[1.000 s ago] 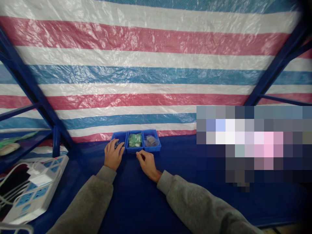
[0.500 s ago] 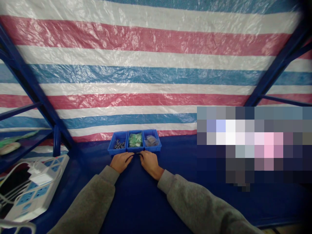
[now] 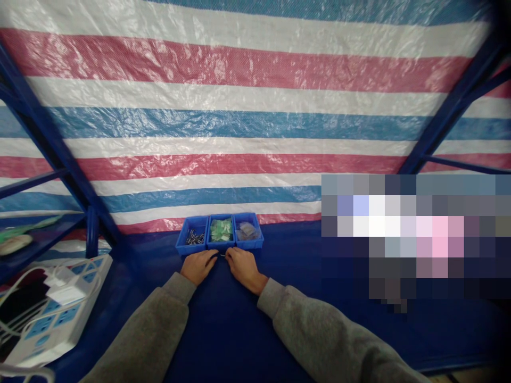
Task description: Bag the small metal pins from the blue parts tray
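My left hand (image 3: 198, 267) is closed in a pinch in front of the left blue bin; what its fingertips hold, if anything, is too small to make out. Facing it, a short gap away, my right hand (image 3: 244, 267) pinches a thin, light, pin-like piece (image 3: 222, 255) that points left. Just beyond the hands, three small blue bins stand side by side. Dark and silvery slim metal pieces (image 3: 195, 237) lie in the left one. The middle bin holds green packets (image 3: 221, 230), and the right bin holds greyish clear packets (image 3: 247, 231).
A white power strip (image 3: 66, 308) with a plugged-in adapter and cables lies at the left. Blue metal frame posts (image 3: 51, 133) rise at both sides. A striped plastic sheet (image 3: 247, 122) hangs behind the blue tabletop (image 3: 235, 330). The right side is pixelated.
My left hand came out of the left bin toward my right hand. Half a second ago a dark thin piece spanned the fingertips; now there is a small gap beside the light piece.
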{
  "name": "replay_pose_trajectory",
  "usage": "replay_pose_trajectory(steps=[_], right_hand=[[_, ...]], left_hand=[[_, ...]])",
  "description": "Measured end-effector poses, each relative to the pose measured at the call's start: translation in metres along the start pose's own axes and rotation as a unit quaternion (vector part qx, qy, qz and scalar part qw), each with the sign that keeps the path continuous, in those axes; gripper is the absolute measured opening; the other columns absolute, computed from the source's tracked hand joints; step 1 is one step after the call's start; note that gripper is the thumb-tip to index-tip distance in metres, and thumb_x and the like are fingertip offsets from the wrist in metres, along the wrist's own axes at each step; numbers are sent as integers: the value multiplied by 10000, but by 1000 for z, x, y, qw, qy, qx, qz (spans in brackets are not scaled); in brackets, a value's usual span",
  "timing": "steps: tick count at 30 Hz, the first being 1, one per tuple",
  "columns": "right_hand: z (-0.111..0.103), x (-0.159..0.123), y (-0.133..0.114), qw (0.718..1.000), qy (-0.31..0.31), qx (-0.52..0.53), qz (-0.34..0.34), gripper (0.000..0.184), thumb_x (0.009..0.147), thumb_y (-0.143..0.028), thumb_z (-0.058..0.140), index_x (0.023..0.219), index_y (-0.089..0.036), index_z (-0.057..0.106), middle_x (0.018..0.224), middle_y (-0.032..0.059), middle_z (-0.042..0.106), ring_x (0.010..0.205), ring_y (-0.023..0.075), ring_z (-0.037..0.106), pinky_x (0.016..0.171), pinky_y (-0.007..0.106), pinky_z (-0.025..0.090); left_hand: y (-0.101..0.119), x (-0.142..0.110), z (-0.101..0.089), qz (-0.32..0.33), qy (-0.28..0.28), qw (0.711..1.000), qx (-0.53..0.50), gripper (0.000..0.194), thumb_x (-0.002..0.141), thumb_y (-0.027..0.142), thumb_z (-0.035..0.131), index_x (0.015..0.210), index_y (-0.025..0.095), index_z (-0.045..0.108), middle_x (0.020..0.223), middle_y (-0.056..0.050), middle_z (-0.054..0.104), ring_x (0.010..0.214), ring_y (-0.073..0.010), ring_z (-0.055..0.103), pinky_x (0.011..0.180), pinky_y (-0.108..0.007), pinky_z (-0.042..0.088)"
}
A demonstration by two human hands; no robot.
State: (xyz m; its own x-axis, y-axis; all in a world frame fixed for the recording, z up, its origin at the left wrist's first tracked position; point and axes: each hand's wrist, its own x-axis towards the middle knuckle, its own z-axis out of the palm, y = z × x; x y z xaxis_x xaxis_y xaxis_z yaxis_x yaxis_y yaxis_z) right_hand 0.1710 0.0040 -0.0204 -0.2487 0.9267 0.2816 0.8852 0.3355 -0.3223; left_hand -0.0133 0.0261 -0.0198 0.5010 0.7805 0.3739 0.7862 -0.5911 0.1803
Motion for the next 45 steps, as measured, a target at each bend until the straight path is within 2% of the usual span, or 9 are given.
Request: replay_pose_trajectory(steps=[3,14,16,20,23,30,36,40,45], right_hand=[[-2,-1,-1,1000,-3,8,-20,155,906,-255,436,922,-225,587,897,16,652,813,138,607,682,220,393],[-6,-4,-4,993,-23,49,-108,146,890,-272,469,928,-218,598,902,17,643,841,136,596,728,211,400],[-6,-4,-4,994,-10,56,-94,159,894,-271,453,957,-222,591,918,18,643,847,137,596,733,215,401],[-6,-4,-5,998,33,47,-5,196,872,-219,442,1027,-212,561,962,29,632,861,149,595,744,234,404],[-5,-4,-6,999,29,23,26,218,818,-209,491,1025,-202,558,974,43,620,857,169,593,728,253,409],[-5,-3,-6,1000,1,-6,-3,171,884,-256,424,912,-199,583,941,44,610,806,153,591,682,247,408],[-4,-1,-4,1000,-16,-8,-8,180,911,-298,421,931,-217,580,931,21,612,802,135,589,675,228,402],[-5,-2,-3,1000,-15,1,-12,182,912,-310,421,940,-221,578,931,23,608,809,137,582,683,230,397],[-4,-2,-3,1000,-6,14,-13,150,890,-267,443,944,-222,575,938,21,606,806,140,579,669,230,388]], left_hand=[[-2,0,1,-23,5,1000,11,308,865,342,431,1051,221,644,996,-66,690,864,-207,651,761,-299,488],[-6,0,5,-23,-25,999,37,305,865,333,419,1042,241,650,928,-62,707,803,-207,660,690,-277,477],[-6,0,5,-21,-26,998,46,306,872,336,409,1042,243,645,925,-59,707,803,-211,659,677,-278,472],[-3,1,1,-30,-12,998,48,297,874,353,413,1023,239,644,886,-57,708,762,-193,657,638,-251,453],[1,2,-2,-32,-5,999,38,289,875,388,415,941,240,654,819,-44,706,705,-176,648,599,-235,429],[4,2,-4,-10,-13,1000,12,280,844,436,465,831,233,656,715,-15,681,624,-145,614,561,-219,393],[3,2,-3,1,-34,999,22,310,864,442,426,875,230,652,805,-18,693,729,-146,627,627,-218,412],[4,2,-4,-15,-56,998,39,277,870,409,429,876,231,640,751,-8,680,666,-143,614,587,-222,388],[5,3,-5,-22,-55,998,32,250,870,382,432,848,230,629,688,4,650,611,-133,588,560,-221,354]])
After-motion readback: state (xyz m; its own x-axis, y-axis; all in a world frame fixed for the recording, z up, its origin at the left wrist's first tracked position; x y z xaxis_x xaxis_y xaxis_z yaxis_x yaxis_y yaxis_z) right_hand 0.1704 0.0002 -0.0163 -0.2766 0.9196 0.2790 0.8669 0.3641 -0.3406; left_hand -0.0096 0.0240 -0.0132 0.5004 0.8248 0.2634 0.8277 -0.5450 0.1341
